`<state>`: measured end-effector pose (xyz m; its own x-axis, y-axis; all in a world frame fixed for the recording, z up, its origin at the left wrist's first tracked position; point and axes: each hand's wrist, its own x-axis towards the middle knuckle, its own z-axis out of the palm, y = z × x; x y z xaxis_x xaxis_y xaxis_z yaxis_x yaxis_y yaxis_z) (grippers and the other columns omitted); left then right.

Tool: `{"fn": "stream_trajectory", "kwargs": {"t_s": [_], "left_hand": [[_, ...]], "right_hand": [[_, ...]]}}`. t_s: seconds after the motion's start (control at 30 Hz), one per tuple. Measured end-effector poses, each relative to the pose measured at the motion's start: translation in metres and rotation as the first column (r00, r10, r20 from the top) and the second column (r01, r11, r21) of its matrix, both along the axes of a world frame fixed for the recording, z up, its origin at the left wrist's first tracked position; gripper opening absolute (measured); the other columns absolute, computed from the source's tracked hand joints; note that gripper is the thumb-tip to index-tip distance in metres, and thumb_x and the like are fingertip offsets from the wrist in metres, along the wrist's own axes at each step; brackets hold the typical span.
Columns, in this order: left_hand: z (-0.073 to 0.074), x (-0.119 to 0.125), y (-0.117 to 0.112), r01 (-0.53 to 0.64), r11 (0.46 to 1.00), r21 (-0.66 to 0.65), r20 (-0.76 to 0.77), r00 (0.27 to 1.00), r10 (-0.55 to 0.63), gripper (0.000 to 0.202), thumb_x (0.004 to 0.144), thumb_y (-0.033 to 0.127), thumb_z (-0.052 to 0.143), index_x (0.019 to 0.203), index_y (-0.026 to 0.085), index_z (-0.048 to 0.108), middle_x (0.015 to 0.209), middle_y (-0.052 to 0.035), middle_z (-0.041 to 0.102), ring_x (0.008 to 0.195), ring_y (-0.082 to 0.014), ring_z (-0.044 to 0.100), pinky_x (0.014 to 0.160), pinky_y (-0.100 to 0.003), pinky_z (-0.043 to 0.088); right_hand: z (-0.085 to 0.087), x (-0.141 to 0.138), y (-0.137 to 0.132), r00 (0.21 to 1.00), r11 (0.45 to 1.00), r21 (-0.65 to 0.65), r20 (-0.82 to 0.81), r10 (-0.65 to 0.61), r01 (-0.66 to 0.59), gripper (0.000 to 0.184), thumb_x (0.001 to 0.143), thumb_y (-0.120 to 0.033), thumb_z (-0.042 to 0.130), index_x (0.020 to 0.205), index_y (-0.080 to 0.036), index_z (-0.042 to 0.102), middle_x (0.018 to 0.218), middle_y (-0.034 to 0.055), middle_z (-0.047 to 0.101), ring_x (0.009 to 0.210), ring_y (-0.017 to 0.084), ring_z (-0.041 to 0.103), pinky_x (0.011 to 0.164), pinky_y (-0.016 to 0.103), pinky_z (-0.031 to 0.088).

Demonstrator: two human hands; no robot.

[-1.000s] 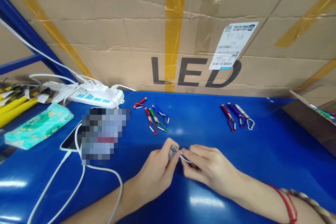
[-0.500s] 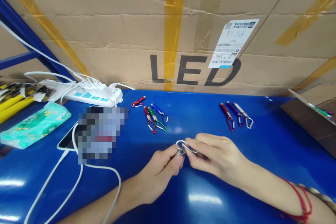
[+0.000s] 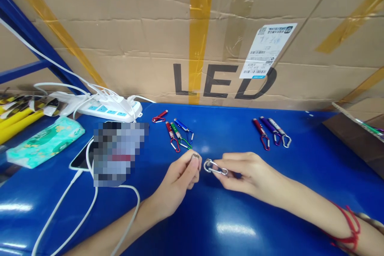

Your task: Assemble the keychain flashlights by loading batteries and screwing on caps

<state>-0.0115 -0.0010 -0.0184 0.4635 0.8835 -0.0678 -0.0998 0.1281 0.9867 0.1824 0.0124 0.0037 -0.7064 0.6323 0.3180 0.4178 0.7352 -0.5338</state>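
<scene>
My left hand (image 3: 177,186) is closed in a fist, thumb on top, around a small silver metal piece (image 3: 195,156). Only its end shows; the rest is hidden in the fingers. Beside it, my right hand (image 3: 255,172) pinches a silver carabiner clip (image 3: 216,168) with a small ring at its left end. A narrow gap separates the clip from my left hand. Beyond the hands lie small pen-like key-chain lights with clips: a red one (image 3: 169,129), a green one (image 3: 177,129) and a blue one (image 3: 181,125).
At the right lie red (image 3: 258,127), purple (image 3: 268,125) and silver (image 3: 275,126) key-chain lights. A phone (image 3: 81,159) with white cables, a power strip (image 3: 111,112) and a tissue pack (image 3: 45,142) stand left. A large cardboard box (image 3: 144,48) backs the blue table (image 3: 234,204).
My hands have come apart. The left fist has turned upward and moved slightly left with the silver piece, while the carabiner clip stays in my right fingers.
</scene>
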Motion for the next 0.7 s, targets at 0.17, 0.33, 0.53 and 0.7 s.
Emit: {"fn": "stream_trajectory", "kwargs": {"t_s": [0.17, 0.33, 0.53, 0.7], "left_hand": [[-0.002, 0.003, -0.001, 0.025, 1.000, -0.017, -0.014, 1.000, -0.025, 0.039, 0.089, 0.055, 0.040, 0.077, 0.019, 0.035, 0.067, 0.0058, 0.031, 0.055, -0.0077, 0.026, 0.049, -0.021, 0.023], [-0.008, 0.001, -0.001, -0.025, 0.993, 0.119, -0.139, 0.989, 0.041, 0.028, 0.091, 0.040, 0.046, 0.075, 0.019, 0.035, 0.072, 0.0043, 0.035, 0.057, -0.0082, 0.030, 0.053, -0.023, 0.027], [-0.007, 0.001, 0.000, -0.061, 0.976, 0.208, -0.239, 0.965, 0.111, 0.023, 0.090, 0.030, 0.043, 0.072, 0.020, 0.031, 0.068, 0.0051, 0.038, 0.058, -0.0094, 0.033, 0.056, -0.023, 0.030], [-0.005, 0.002, -0.001, -0.065, 0.945, 0.320, -0.311, 0.935, 0.169, 0.023, 0.086, 0.027, 0.047, 0.069, 0.021, 0.032, 0.062, 0.0068, 0.032, 0.057, -0.0100, 0.033, 0.057, -0.022, 0.032]], "right_hand": [[0.004, 0.003, 0.000, 0.997, 0.998, -0.038, 0.052, 0.051, -0.049, 0.023, 0.093, -0.021, 0.045, 0.086, -0.011, 0.065, 0.064, -0.0003, 0.046, 0.055, 0.008, 0.042, 0.052, 0.019, 0.034], [0.005, 0.004, 0.001, 0.976, 0.996, -0.077, 0.209, 0.056, -0.041, 0.022, 0.093, -0.024, 0.045, 0.094, -0.013, 0.064, 0.071, 0.0011, 0.051, 0.061, 0.010, 0.051, 0.057, 0.020, 0.040], [-0.002, -0.001, -0.003, 0.973, 0.962, 0.274, 0.221, -0.071, 0.008, 0.027, 0.095, -0.024, 0.040, 0.109, -0.011, 0.059, 0.083, 0.0053, 0.059, 0.071, 0.015, 0.059, 0.059, 0.025, 0.048], [-0.008, -0.009, -0.015, 0.947, 0.810, 0.586, 0.276, -0.166, -0.029, 0.027, 0.095, -0.012, 0.035, 0.103, -0.005, 0.060, 0.072, 0.0054, 0.057, 0.062, 0.016, 0.055, 0.051, 0.028, 0.046]]}}
